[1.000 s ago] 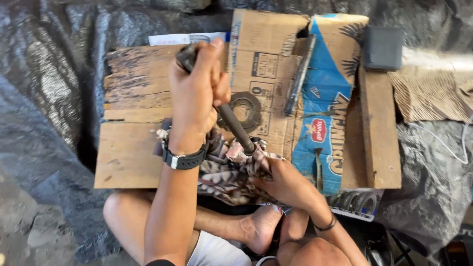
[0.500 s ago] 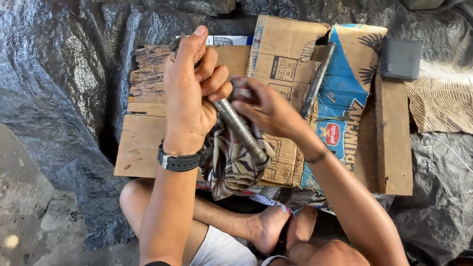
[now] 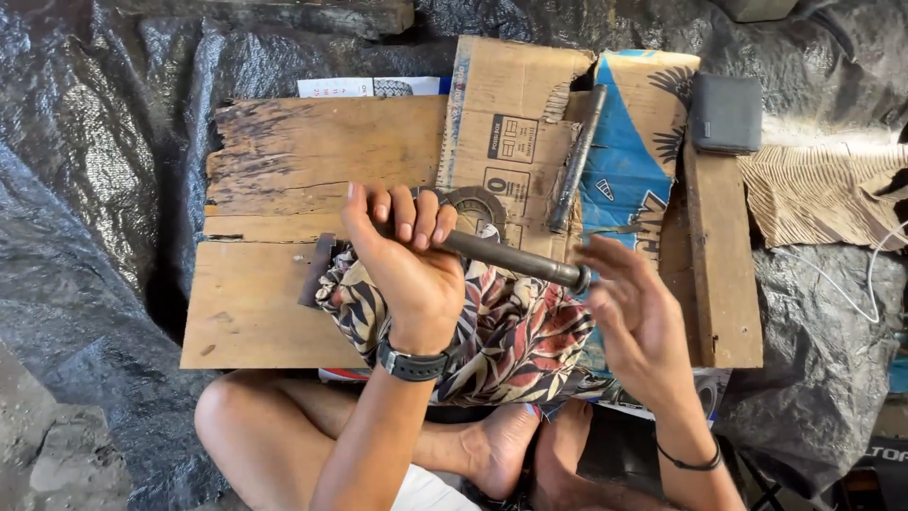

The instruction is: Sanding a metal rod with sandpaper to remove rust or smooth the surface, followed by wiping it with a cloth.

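Left hand (image 3: 409,270) clamped around dark metal shaft (image 3: 515,257) above patterned cloth (image 3: 511,331); right hand (image 3: 636,317) spread open at its tip, apparently mid-inspection, steady regrip likely needed next.

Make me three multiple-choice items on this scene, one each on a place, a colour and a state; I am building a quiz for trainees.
1. Where does the second dark metal rod lie?
A on the flattened brown cardboard
B on the bare foot
C on the grey box

2. What colour is the wristwatch strap?
A white
B black
C red

3. How does the left hand stand?
A flat on the wooden board
B open in the air
C closed around the long dark metal shaft

A: it rests across the cardboard. B: the band is black. C: its fingers wrap the shaft, while the right hand is open at its tip.
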